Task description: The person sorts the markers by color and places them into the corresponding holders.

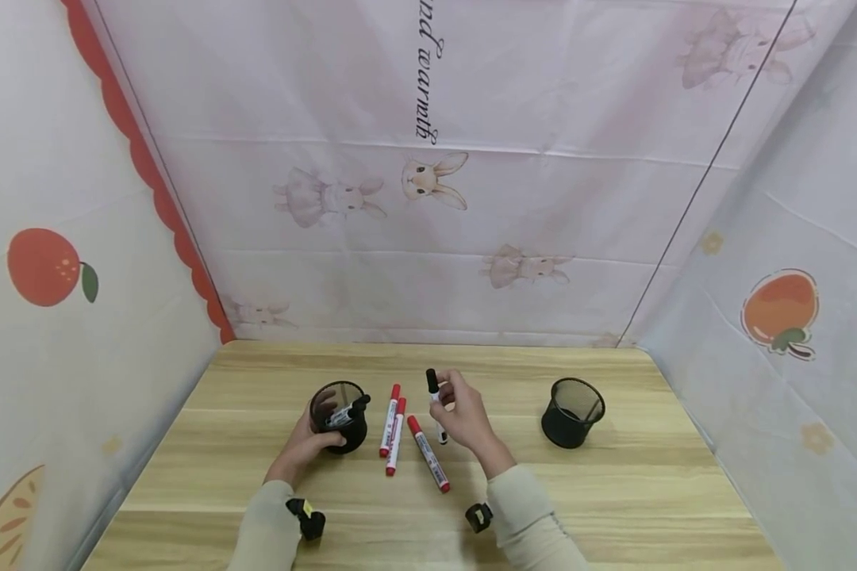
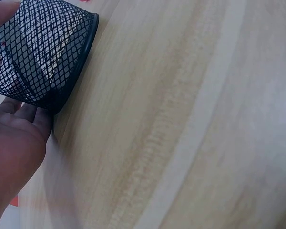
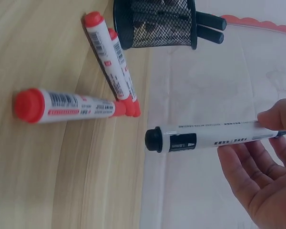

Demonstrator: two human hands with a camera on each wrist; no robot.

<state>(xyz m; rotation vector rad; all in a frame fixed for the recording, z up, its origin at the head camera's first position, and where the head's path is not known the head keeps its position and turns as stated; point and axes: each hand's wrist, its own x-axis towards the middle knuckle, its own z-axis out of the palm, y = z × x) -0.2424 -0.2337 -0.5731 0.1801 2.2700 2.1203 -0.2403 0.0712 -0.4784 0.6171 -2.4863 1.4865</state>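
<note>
My left hand [image 1: 303, 444] grips a black mesh pen cup [image 1: 350, 432] at the left of the table, thumb on its near side and fingers round it. Black-capped markers [image 3: 210, 28] lean in that cup, caps past the rim. In the left wrist view the mesh wall [image 2: 47, 43] shows between thumb and fingers. My right hand [image 1: 466, 416] pinches a black marker [image 3: 200, 138] above the table, its black cap [image 1: 432, 381] pointing up in the head view. Between the hands lie three red markers, one [image 1: 428, 454] slanted by itself and two [image 1: 390, 420] side by side.
A second black mesh pen cup [image 1: 571, 420] stands on the right of the wooden table [image 1: 650, 492]. Printed curtains [image 1: 371, 293] rise behind the table and on both sides. A black strap device [image 1: 479, 517] sits by the right sleeve, another [image 1: 307, 519] by the left.
</note>
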